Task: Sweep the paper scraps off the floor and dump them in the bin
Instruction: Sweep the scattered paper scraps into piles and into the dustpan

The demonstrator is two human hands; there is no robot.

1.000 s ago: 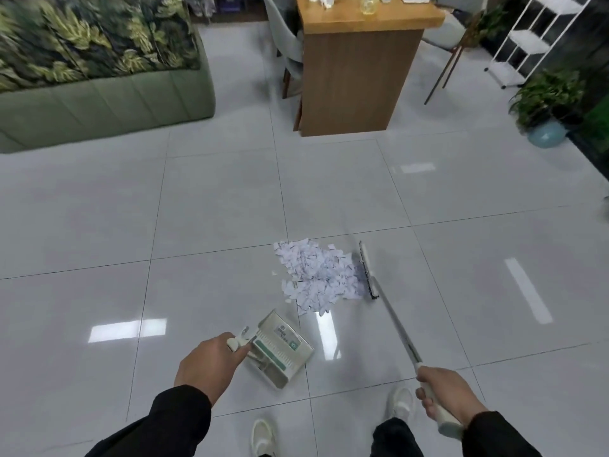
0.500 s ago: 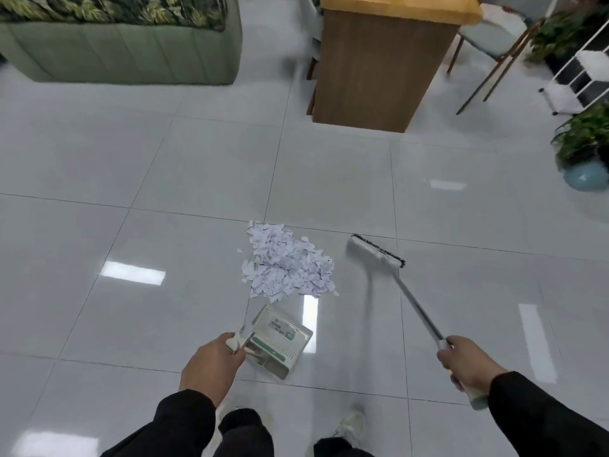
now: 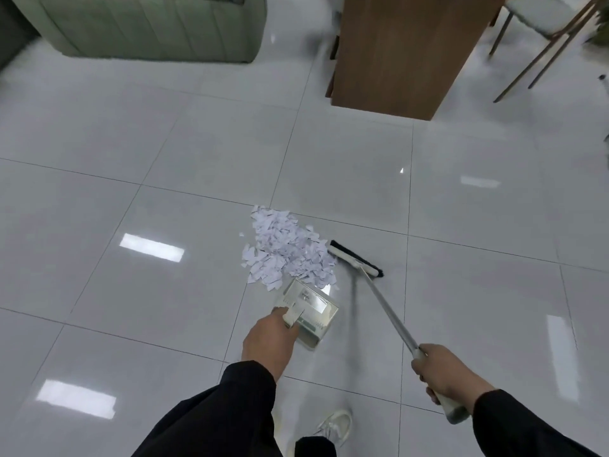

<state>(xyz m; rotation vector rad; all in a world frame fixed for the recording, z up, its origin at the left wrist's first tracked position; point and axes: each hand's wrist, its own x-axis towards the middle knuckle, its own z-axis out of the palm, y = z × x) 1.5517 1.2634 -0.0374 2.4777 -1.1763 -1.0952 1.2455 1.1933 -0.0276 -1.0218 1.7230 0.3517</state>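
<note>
A heap of white paper scraps (image 3: 286, 250) lies on the glossy tiled floor in the middle of the head view. My left hand (image 3: 268, 341) grips the handle of a cream dustpan (image 3: 311, 308), whose front lip touches the near edge of the heap. My right hand (image 3: 443, 374) holds the grey grip of a long metal broom handle (image 3: 385, 308). The broom head (image 3: 354, 258), white with black bristles, rests on the floor against the heap's right side. No bin is in view.
A wooden counter (image 3: 402, 51) stands at the back right, with chair legs (image 3: 540, 51) beside it. A green sofa (image 3: 145, 28) fills the back left. My white shoe (image 3: 333, 427) is below the dustpan. One stray scrap (image 3: 401, 170) lies farther out.
The broom head swung from beyond the heap to its right side. The dustpan moved forward until its lip met the scraps. The view tilted down and closer.
</note>
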